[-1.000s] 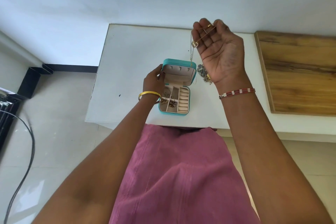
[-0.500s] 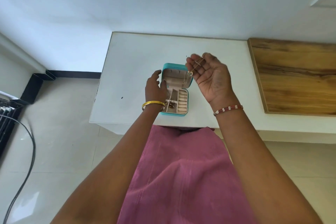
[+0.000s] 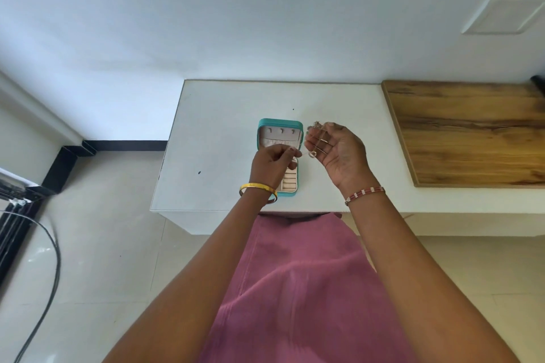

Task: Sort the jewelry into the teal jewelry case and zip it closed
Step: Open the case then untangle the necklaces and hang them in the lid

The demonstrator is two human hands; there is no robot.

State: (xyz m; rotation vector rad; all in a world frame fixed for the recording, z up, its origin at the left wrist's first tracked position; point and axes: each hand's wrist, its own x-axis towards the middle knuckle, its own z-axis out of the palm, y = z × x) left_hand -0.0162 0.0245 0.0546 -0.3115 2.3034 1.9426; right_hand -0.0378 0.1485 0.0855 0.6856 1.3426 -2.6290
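- The teal case (image 3: pixel 280 127) lies open on the white counter (image 3: pixel 224 132), near its front edge, the lid tipped back away from the person.
- Inside the lid, three small hooks sit in a row above a pale lining; the ring rolls (image 3: pixel 289 181) show in the base at its right side.
- A thin gold chain (image 3: pixel 317 143) is stretched between the two hands, just above the case's right edge, with a small round pendant (image 3: pixel 312 154) hanging from it between them.
- The left hand (image 3: pixel 272 163) hovers over the base of the case, covering most of it; its fingers (image 3: pixel 290 150) are pinched together on one end of the chain.
- The right hand (image 3: pixel 339 153) is held palm up just right of the case, fingers loosely curled, with the chain draped across them; whether they really grip it, I cannot tell.
- A little pile of jewelry (image 3: pixel 315 126) peeks out on the counter beyond the right hand's fingertips, too small to make out.
- A gold bangle (image 3: pixel 258 189) sits on the left wrist, a red-and-white bracelet (image 3: pixel 365 194) on the right.
- A wooden board (image 3: pixel 472 132) lies on the counter well to the right.
- The person wears a pink garment (image 3: pixel 300 289); a black cable (image 3: pixel 44 280) trails on the tiled floor at left.
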